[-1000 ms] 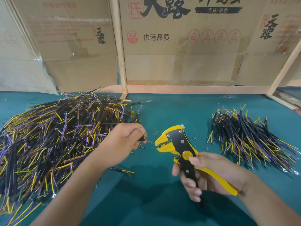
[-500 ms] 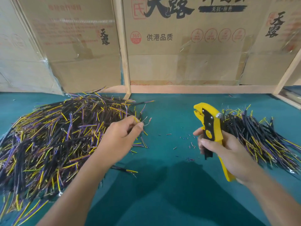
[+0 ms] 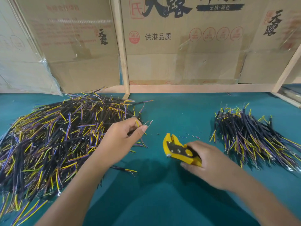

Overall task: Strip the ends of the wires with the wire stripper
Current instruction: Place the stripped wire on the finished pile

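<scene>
The left hand (image 3: 121, 141) pinches a light, limp wire (image 3: 143, 125) near its tip, while the right hand (image 3: 206, 162) grips the rigid wire stripper (image 3: 176, 148) by its handles.

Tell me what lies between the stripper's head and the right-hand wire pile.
Head view: only small insulation scraps on bare green mat, between wire stripper and pile.

Teal tabletop (image 3: 171, 111); printed cardboard boxes (image 3: 187, 46) behind pale wooden frame (image 3: 121, 46); clear plastic sheet, possibly tape, at left (image 3: 24, 70).
</scene>
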A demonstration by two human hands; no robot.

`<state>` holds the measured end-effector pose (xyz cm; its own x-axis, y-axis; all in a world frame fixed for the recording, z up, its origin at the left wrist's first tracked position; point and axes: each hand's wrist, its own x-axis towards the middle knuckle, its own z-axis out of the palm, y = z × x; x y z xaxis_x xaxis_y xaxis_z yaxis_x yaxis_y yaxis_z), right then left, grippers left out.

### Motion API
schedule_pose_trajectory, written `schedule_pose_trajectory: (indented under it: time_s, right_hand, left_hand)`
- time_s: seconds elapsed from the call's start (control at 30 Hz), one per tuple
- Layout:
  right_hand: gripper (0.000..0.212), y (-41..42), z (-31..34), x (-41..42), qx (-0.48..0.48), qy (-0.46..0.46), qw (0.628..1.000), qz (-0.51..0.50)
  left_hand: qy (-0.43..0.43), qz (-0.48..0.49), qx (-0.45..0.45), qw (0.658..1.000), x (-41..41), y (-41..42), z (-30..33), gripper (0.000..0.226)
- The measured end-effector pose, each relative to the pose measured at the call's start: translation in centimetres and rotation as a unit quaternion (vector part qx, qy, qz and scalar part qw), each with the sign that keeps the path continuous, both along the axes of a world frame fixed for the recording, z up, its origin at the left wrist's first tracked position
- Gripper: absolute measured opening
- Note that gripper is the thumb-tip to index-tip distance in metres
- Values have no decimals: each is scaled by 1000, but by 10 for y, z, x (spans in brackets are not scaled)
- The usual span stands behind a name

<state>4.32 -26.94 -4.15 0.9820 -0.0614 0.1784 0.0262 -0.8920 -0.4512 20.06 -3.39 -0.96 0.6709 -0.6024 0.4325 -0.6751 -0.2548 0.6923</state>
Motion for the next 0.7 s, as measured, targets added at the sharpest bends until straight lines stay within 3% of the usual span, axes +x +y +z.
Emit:
schedule_pose_trajectory:
  time_s: [0.2, 0.33, 0.57, 0.7]
  right_hand:
    - [60, 7, 1, -1, -138, 124, 983, 7]
    - [58, 9, 5, -1, -181, 133, 974, 10]
    - [66, 8, 0, 0, -216, 122, 969, 4]
    - [69, 8, -3, 0, -166, 102, 981, 6]
  left_hand:
    - [-30, 18, 67, 997, 4, -3, -7, 31]
    - [-14, 0, 81, 997, 6, -3, -9, 42]
    - [-20, -36, 104, 994, 4, -3, -10, 44]
    - [-59, -18, 98, 993, -1, -5, -7, 41]
